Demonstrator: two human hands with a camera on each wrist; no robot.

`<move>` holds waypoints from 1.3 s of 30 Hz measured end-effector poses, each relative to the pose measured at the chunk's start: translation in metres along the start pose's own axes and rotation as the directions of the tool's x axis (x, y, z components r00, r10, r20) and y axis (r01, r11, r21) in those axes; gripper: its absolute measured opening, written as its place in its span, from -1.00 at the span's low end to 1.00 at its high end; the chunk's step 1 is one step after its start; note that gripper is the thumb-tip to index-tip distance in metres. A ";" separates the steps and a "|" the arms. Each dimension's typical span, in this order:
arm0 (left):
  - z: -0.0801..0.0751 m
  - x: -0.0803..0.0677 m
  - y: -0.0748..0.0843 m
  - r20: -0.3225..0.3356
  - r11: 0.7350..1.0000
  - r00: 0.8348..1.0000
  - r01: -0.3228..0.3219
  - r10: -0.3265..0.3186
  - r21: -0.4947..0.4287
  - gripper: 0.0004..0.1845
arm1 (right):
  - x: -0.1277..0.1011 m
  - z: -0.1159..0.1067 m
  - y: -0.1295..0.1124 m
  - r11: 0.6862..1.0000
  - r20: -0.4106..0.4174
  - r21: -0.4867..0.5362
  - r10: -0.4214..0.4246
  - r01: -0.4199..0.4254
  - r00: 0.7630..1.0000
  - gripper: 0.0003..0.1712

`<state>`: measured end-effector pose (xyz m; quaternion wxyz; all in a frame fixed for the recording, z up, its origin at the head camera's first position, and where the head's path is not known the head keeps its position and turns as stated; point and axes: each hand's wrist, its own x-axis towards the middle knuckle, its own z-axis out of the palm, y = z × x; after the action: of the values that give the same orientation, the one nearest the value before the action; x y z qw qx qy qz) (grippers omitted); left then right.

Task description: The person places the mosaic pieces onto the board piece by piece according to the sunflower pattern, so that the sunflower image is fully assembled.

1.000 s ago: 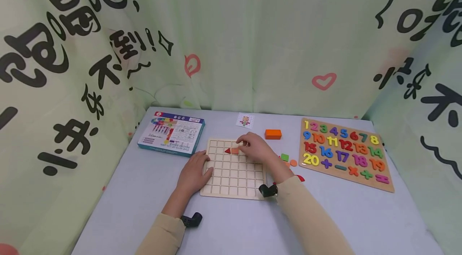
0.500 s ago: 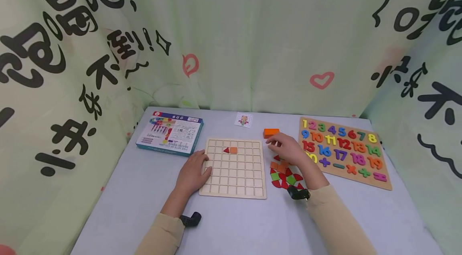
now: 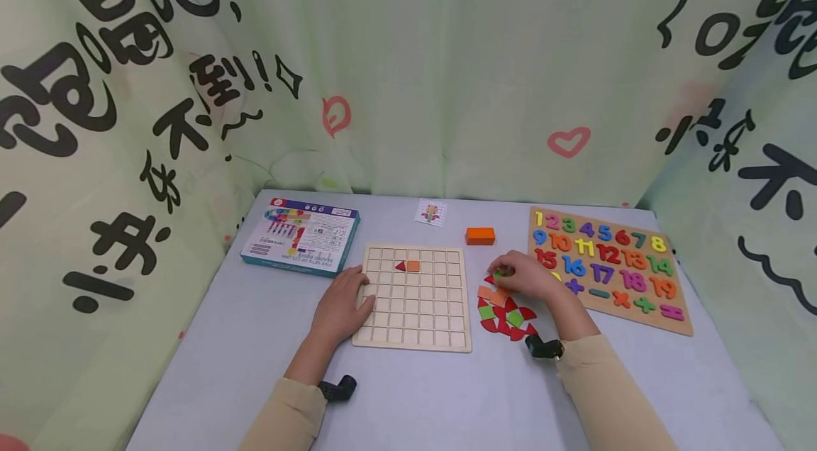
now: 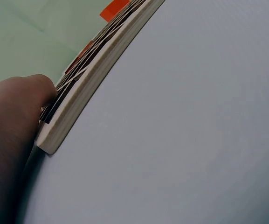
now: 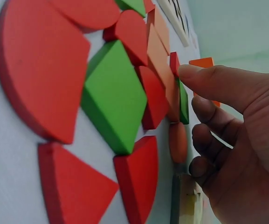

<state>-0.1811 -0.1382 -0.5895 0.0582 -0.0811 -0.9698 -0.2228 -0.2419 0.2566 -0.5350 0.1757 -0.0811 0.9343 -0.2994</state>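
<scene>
Left hand [image 3: 342,305] rests relaxed on near edge of grid board [image 3: 418,309], likely steadying it. Right hand [image 3: 526,275] hangs over loose pieces [image 3: 514,318], probably laid for easy reach; cannot tell whether it grips green piece [image 5: 184,103].

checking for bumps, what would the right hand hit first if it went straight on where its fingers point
Probably the small red piece close by the right hand, though depth is unclear and they may already touch; past it lies the grid board.
</scene>
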 end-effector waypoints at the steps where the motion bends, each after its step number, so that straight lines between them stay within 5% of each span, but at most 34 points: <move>1: 0.001 0.000 0.000 -0.001 1.000 1.000 0.000 0.000 0.001 -0.59 | 0.000 0.000 0.000 1.000 0.004 -0.002 0.005 -0.005 1.000 -0.74; 16: 0.000 0.001 0.000 0.012 1.000 1.000 0.014 -0.014 -0.009 -0.60 | 0.008 0.007 -0.002 0.998 -0.016 -0.066 0.018 -0.019 1.000 -0.68; 39: 0.001 0.000 -0.001 -0.002 1.000 1.000 0.008 -0.008 0.002 -0.57 | 0.010 0.012 -0.023 0.999 -0.052 -0.019 0.034 -0.035 0.998 -0.69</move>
<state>-0.1818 -0.1385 -0.5904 0.0583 -0.0768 -0.9703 -0.2220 -0.2456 0.2294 -0.5334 0.1559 -0.0588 0.9427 -0.2889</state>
